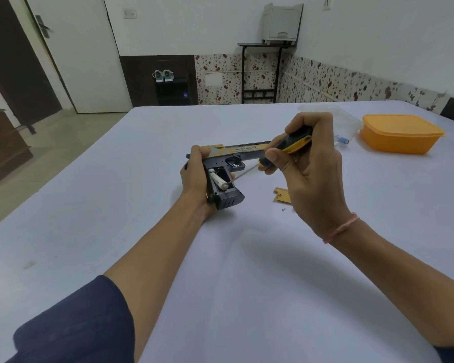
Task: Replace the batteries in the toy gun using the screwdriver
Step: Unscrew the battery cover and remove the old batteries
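White cloth (168, 258), plastic toy gun (247, 148) — slim screwdriver (295, 144)

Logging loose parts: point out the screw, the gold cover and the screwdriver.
screw (283, 209), head view, whole dark speck
gold cover (280, 197), head view, visible flat face
screwdriver (298, 144), head view, yellow part of handle

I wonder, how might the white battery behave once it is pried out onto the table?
The battery looks round and smooth, so it would probably roll on the flat table. It is small, so likely light and rigid under the screwdriver tip.
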